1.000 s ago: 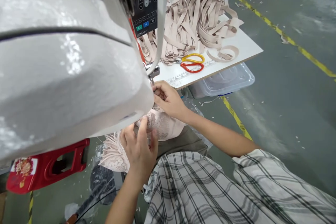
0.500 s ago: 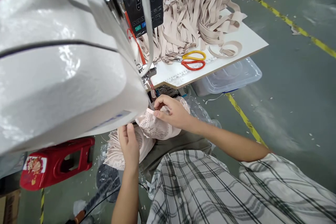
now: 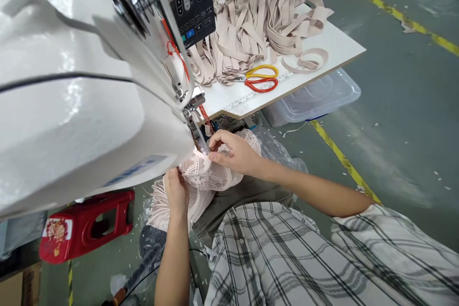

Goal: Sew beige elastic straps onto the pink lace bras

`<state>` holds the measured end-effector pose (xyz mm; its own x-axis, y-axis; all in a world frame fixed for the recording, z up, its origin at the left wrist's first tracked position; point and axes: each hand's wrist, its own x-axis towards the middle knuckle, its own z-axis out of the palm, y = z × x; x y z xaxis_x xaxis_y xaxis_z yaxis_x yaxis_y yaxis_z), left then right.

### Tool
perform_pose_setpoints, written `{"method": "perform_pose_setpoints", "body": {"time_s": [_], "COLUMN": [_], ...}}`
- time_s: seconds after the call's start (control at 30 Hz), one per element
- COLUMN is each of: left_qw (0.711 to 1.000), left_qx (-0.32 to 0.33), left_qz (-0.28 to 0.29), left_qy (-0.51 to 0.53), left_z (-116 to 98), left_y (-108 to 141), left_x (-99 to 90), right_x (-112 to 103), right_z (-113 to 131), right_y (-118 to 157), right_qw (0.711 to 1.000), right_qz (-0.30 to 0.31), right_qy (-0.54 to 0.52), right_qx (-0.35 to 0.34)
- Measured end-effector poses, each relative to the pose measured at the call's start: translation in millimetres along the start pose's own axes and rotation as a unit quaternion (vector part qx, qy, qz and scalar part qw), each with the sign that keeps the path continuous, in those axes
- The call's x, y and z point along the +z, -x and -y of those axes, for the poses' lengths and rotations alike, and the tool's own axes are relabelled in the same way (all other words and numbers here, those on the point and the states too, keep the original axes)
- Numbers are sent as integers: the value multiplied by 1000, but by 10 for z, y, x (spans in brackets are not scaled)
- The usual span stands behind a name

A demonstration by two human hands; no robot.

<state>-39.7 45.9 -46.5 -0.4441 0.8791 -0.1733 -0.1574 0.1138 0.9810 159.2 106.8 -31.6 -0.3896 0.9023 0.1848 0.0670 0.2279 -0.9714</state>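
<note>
Pale pink lace fabric point(image 3: 211, 176) lies below the needle area of a white sewing machine point(image 3: 71, 138) and drapes over my lap. My right hand point(image 3: 234, 153) pinches the lace's upper edge between thumb and fingers, just right of the metal presser parts point(image 3: 198, 134). At the lace's left edge is my left hand point(image 3: 176, 190), its fingers closed on the fabric and partly tucked below the machine head. More stacked lace pieces point(image 3: 159, 205) hang behind my left hand.
Beige straps point(image 3: 247, 24) are heaped on the white table point(image 3: 344, 48), near scissors with yellow and red handles point(image 3: 261, 79). A clear plastic box point(image 3: 322, 98) sits below the table edge. At the lower left stands a red stool point(image 3: 86, 224); a control panel point(image 3: 193, 5) is above.
My left hand has moved up to the lace, and its fingers have closed on the edge. My right hand keeps its pinch. The view has shifted slightly.
</note>
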Motion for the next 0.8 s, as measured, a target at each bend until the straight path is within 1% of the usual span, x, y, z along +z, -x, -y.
{"method": "perform_pose_setpoints", "body": {"time_s": [0.13, 0.33, 0.43, 0.53, 0.6, 0.7, 0.8], "left_qw": [999, 999, 998, 998, 996, 979, 964], "left_qx": [-5, 4, 15, 26, 56, 112, 123], "left_qz": [-29, -48, -50, -44, -17, 62, 125], "left_qy": [22, 3, -16, -33, -70, -157, -202], "left_z": [-62, -133, -156, -181, -202, -231, -242], "left_y": [-2, -45, -52, 11, 103, 282, 430], "left_x": [-12, -30, -33, -45, -60, -84, -94], "right_x": [-7, 37, 114, 166, 152, 55, -71], "right_z": [-1, 56, 101, 124, 129, 141, 166], "right_y": [6, 14, 25, 80, 153, 300, 454], "right_qw": [1000, 1000, 998, 992, 985, 978, 975], "right_qz": [-1, -15, -31, -29, -15, 15, 43], "right_qy": [0, 9, -11, -74, -119, -147, -146], "right_qx": [4, 13, 47, 102, 125, 145, 162]}}
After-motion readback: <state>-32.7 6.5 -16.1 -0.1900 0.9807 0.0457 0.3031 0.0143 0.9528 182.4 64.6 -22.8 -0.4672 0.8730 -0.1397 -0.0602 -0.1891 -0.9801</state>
